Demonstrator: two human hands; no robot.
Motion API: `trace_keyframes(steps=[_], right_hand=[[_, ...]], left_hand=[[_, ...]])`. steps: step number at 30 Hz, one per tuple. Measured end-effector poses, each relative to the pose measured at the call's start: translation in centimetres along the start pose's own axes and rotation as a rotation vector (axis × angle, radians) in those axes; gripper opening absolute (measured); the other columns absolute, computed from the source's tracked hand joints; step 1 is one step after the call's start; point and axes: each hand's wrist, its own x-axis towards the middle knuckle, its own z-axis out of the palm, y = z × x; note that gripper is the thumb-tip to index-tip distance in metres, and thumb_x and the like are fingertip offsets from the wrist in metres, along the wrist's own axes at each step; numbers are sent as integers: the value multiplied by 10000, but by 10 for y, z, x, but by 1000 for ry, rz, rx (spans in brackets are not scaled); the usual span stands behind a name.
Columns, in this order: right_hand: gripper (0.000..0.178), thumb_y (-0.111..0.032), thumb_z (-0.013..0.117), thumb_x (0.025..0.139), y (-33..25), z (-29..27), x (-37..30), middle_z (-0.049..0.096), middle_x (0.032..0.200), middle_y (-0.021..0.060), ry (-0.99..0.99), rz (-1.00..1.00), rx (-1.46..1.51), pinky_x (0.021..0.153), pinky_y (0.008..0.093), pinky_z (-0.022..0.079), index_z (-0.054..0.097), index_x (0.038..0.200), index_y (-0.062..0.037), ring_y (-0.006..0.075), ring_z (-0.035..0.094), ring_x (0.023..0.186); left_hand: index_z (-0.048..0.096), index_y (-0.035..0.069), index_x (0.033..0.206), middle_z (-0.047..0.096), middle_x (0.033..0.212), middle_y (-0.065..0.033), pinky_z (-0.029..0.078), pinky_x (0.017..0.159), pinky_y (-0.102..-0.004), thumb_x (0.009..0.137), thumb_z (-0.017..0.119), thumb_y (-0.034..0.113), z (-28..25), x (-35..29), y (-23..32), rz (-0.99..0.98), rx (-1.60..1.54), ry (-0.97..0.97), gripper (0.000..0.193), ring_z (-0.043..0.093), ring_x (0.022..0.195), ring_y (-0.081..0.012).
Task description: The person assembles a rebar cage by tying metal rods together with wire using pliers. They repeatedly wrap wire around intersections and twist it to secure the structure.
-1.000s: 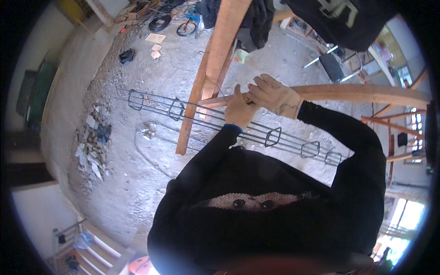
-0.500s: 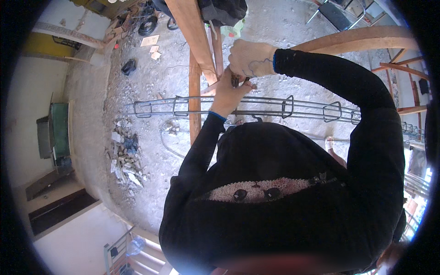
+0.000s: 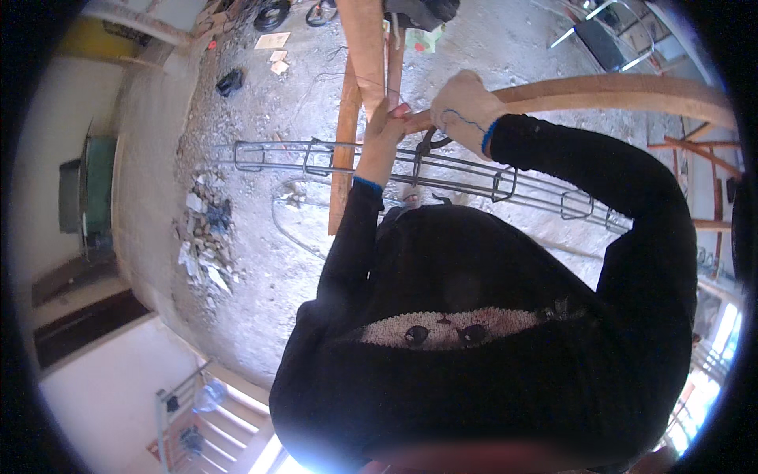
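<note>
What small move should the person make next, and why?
Probably the right hand should steady the dark tool against the steel cage before turning it: the hand is closed around the tool, whose lower end overlaps the bars, but contact is unclear. The left hand is close by, near the wooden post.

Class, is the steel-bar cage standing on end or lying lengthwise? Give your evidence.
Lying lengthwise. The steel-bar cage stretches sideways across the view, passing behind the left hand's wrist.
</note>
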Motion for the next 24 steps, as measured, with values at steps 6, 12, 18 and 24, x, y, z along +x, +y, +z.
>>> trace_keyframes(steps=[6,12,18,24], right_hand=[[213,-158,628,952,4,-7,22,787,861,105,-450,112,-355,689,438,565,801,830,-137,291,768,786],[180,-119,581,978,-19,-4,-6,705,871,98,-48,1,-502,1026,508,455,761,980,-110,308,715,929],[160,-177,593,988,-30,-2,-6,726,897,83,-145,178,-389,973,554,507,739,1012,-117,305,724,886],[155,-189,683,877,-11,-18,27,797,911,142,-505,168,-332,763,492,589,805,913,-101,316,790,914]], left_hand=[[635,-35,1410,731,1140,-84,550,916,-292,1126,533,232,20,38,28,10,193,-277,403,678,1047,-154],[693,-61,1327,752,1032,-115,589,801,-290,1120,533,229,13,38,53,53,194,-331,390,705,928,-131],[652,-60,1385,748,1122,-140,647,880,-317,1143,512,222,6,36,45,-6,40,-358,398,736,962,-170],[673,-61,1345,755,1085,-131,627,857,-313,1132,565,271,-2,48,41,-10,57,-513,409,743,961,-178]])
